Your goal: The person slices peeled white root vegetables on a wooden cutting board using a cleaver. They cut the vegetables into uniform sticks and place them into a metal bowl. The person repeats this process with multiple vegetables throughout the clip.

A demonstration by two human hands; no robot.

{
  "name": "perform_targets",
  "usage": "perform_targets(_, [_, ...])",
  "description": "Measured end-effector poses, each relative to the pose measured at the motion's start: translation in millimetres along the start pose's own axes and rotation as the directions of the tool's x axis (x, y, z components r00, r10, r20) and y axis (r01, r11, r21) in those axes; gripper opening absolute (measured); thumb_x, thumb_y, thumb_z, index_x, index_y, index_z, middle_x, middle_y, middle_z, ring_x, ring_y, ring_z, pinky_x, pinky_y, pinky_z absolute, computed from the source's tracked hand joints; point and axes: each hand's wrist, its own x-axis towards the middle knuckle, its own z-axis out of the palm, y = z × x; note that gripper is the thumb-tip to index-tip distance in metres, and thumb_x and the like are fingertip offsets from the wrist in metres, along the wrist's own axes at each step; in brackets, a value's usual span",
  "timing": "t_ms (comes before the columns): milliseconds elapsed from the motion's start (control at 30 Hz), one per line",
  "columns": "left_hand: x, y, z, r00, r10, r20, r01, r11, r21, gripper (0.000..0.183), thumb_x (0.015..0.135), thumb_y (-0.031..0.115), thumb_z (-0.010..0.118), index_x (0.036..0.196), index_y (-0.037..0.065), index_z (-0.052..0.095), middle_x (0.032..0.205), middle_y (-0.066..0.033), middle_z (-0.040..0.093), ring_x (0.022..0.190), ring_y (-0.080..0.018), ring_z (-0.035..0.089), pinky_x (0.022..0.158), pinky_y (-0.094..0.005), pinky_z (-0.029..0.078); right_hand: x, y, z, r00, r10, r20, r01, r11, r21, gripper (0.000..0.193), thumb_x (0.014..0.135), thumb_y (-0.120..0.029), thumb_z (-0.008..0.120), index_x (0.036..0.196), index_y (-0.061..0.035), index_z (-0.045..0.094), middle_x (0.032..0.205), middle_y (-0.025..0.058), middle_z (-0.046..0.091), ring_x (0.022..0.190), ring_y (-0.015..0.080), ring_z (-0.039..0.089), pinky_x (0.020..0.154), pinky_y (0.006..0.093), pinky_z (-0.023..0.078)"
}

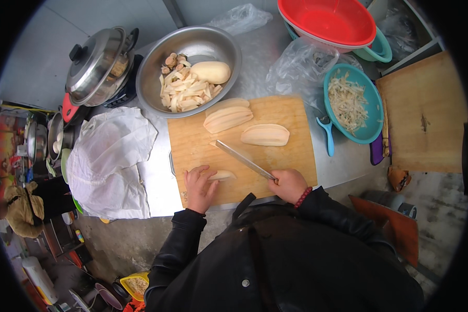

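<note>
My right hand (287, 186) is closed round the handle of a kitchen knife (244, 160), its blade slanting up and left over the wooden cutting board (296, 156). At the board's near left, my left hand (198, 186) has its thumb and fingertips closed about the left end of a pale lotus root slice (223, 175). Beyond the blade lie a stack of long, grooved lotus root slices (228, 119) and a separate cut piece (265, 134). A small pale scrap (212, 143) sits by the knife tip.
A steel bowl (231, 78) beyond the board holds a peeled lotus root, cut strips and brown ends. To the right stand a turquoise bowl (378, 122) of pale shreds and a blue peeler (328, 136). White cloth (109, 161), a lidded pan (96, 67) and a red basin (333, 21) surround them.
</note>
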Motion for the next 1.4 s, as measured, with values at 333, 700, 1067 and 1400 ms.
perform_targets(333, [-60.6, -27.2, -29.7, 0.973, -0.206, -0.103, 0.198, 0.976, -0.086, 0.012, 0.09, 0.009, 0.067, 0.082, 0.0, 0.063, 0.083, -0.0156, 0.064, 0.082, -0.0375, 0.06, 0.073, -0.0436, 0.048, 6.6, -19.4, -3.7, 0.931, -0.36, 0.057, 0.363, 0.93, -0.064, 0.012, 0.085, -0.019, 0.061, 0.089, -0.01, 0.069, 0.074, 0.0137, 0.065, 0.07, 0.0368, 0.064, 0.062, 0.0489, 0.05])
perform_targets(700, [-78.2, -9.4, -40.9, 0.866, -0.38, -0.326, 0.339, 0.924, -0.176, 0.054, 0.072, 0.008, 0.086, 0.116, 0.003, 0.055, 0.112, -0.0151, 0.06, 0.1, -0.0336, 0.06, 0.088, -0.0375, 0.05, 37.7, -57.6, 14.7, 0.788, -0.534, 0.306, 0.611, 0.739, -0.285, 0.009, 0.082, -0.018, 0.063, 0.088, -0.0114, 0.063, 0.069, 0.0097, 0.063, 0.063, 0.0334, 0.065, 0.056, 0.0472, 0.051])
perform_targets(1067, [-30.9, 0.1, -69.0, 0.989, 0.044, -0.143, -0.013, 0.977, 0.212, 0.035, 0.064, 0.014, 0.087, 0.091, 0.008, 0.065, 0.092, -0.0081, 0.065, 0.086, -0.0309, 0.063, 0.075, -0.0408, 0.051, 33.9, -77.7, 17.5, 0.849, -0.41, 0.332, 0.511, 0.795, -0.326, 0.013, 0.085, -0.014, 0.056, 0.085, -0.0079, 0.067, 0.074, 0.0143, 0.069, 0.072, 0.0347, 0.069, 0.062, 0.0467, 0.054])
perform_targets(1400, [-8.2, -7.2, -64.3, 0.982, 0.146, 0.123, -0.183, 0.907, 0.379, 0.021, 0.061, 0.009, 0.076, 0.075, 0.012, 0.06, 0.076, -0.0031, 0.06, 0.072, -0.025, 0.061, 0.062, -0.0383, 0.048, 35.5, -77.8, 23.6, 0.85, -0.406, 0.336, 0.514, 0.78, -0.358, 0.012, 0.081, -0.012, 0.058, 0.081, -0.0055, 0.068, 0.077, 0.0154, 0.069, 0.073, 0.0337, 0.07, 0.062, 0.0451, 0.056])
